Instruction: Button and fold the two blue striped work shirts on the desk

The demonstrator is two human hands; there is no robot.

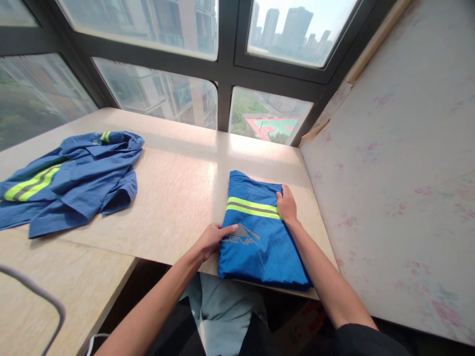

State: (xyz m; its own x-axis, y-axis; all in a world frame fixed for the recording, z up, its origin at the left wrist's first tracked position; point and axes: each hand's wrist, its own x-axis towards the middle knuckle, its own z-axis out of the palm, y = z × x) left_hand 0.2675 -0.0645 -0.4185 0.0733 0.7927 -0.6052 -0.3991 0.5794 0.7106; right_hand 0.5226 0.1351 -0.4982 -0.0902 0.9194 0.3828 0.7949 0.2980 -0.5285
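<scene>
The folded garment (260, 264) is bright blue, crossed by a fluorescent yellow band (252, 201) with a grey stripe along its middle, and bears a grey logo (242, 230). The crumpled garment (85, 178) is a duller blue with matching yellow-and-grey bands. The bench (178, 193) is cream with faint mottling; the wall (393, 163) is off-white, patterned with pink flowers. The window frame (224, 99) is dark grey, the cable (39, 290) grey, the sleeve (358, 338) black.

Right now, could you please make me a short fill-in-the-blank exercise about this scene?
1. The folded garment is ____ with yellow stripes.
2. The hand at the end of those stripes is the ____ one.
3. The loose garment lies to the ____ of the folded one.
4. Tall buildings show through the ____.

Missing words: blue; right; left; window.
</scene>
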